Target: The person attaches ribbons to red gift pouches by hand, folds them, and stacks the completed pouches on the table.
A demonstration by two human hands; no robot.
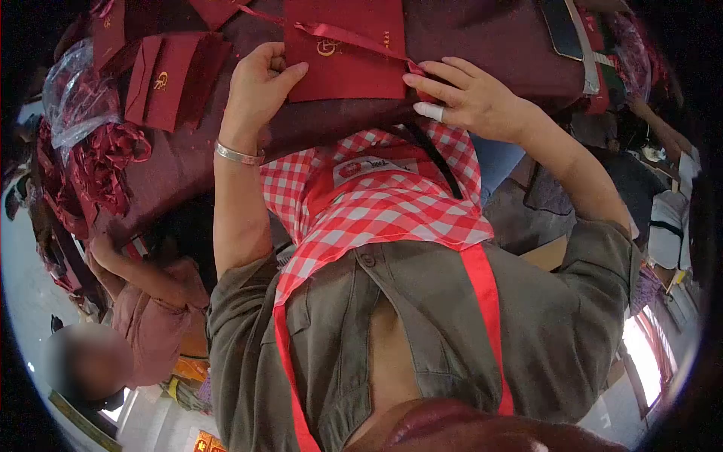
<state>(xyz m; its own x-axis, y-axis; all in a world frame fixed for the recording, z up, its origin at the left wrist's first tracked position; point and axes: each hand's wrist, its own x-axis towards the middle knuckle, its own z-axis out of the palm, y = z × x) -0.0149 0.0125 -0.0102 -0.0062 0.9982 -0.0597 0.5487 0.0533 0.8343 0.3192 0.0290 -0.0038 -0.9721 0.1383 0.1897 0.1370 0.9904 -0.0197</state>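
A dark red pouch (350,71) with gold lettering lies flat on the cloth-covered table, a red ribbon (354,35) running slantwise across it. At its left edge is my left hand (260,87), thumb and index finger apart, the other fingers partly hidden; nothing shows between them. My right hand (471,98) touches the pouch's right edge, where the ribbon ends near the fingertips. Its fingers are spread, with white tape around one finger. A small bit of red material shows beneath that hand, and whether it is gripped is unclear.
Stacked red pouches (162,83) stand at the left, beside clear plastic (79,94) and bunched red ribbons (113,162). A phone (562,29) lies at the upper right. One person (154,301) sits at the lower left; another person's arm (663,132) reaches in at the right.
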